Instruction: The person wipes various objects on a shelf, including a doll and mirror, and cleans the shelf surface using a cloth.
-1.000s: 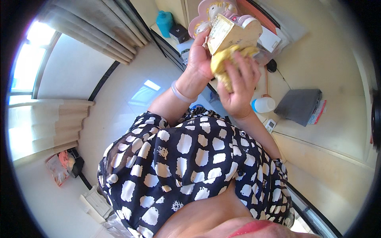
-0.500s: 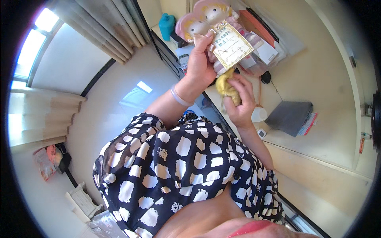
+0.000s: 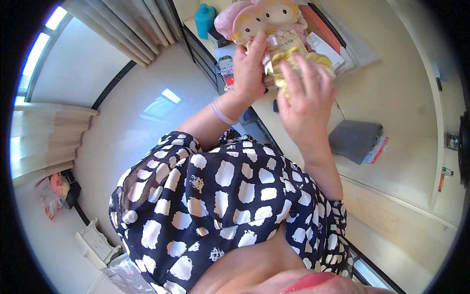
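The left forearm (image 3: 208,120) slants far and to the right, its wrist (image 3: 234,98) roughly in line with it. The left hand (image 3: 250,71) is closed in a grip — thumb (image 3: 258,46) extended toward the far side. Near it, the right hand (image 3: 308,88) shows its back, fingers (image 3: 309,73) curled and blurred — the right forearm (image 3: 319,154) leaning slightly left.

A cream tabletop (image 3: 364,100) carries a flat grey pouch (image 3: 355,138), with a red-edged packet (image 3: 376,149) poking out from under its right side. Beyond the pouch lies a white box (image 3: 327,52); well apart, beyond it to its left, stands a teal bottle (image 3: 204,22).
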Motion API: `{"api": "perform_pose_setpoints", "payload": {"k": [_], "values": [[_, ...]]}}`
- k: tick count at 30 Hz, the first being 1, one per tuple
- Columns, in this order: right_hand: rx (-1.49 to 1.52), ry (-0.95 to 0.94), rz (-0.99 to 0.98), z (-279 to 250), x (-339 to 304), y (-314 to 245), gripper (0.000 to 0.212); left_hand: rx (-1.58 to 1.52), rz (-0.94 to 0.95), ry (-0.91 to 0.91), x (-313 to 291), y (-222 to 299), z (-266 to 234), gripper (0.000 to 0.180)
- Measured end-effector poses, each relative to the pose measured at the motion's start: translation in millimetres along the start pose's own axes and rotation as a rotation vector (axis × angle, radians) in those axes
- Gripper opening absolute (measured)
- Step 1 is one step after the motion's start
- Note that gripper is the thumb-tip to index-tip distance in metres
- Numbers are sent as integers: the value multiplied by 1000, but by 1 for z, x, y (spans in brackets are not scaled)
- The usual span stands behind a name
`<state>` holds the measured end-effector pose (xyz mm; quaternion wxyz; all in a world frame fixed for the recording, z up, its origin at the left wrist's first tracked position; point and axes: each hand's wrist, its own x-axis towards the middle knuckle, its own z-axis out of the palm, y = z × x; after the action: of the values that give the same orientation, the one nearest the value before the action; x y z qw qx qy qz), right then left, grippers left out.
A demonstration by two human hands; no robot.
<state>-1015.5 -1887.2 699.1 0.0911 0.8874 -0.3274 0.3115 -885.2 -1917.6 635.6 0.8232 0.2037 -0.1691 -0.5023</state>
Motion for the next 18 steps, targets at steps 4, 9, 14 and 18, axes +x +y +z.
{"api": "perform_pose_setpoints", "payload": {"k": [4,9,14,18], "values": [[94,-357,-24,-23,-9,-8,42,110,132,-75,2,1,-13,32],[-41,-1,46,-18,23,17,39,87,193,-23,6,0,-12,29],[-193,-1,-117,11,6,1,35,92,170,-68,11,1,-8,33],[190,-402,-71,-2,-35,-9,37,16,103,-19,19,18,-9,36]]}}
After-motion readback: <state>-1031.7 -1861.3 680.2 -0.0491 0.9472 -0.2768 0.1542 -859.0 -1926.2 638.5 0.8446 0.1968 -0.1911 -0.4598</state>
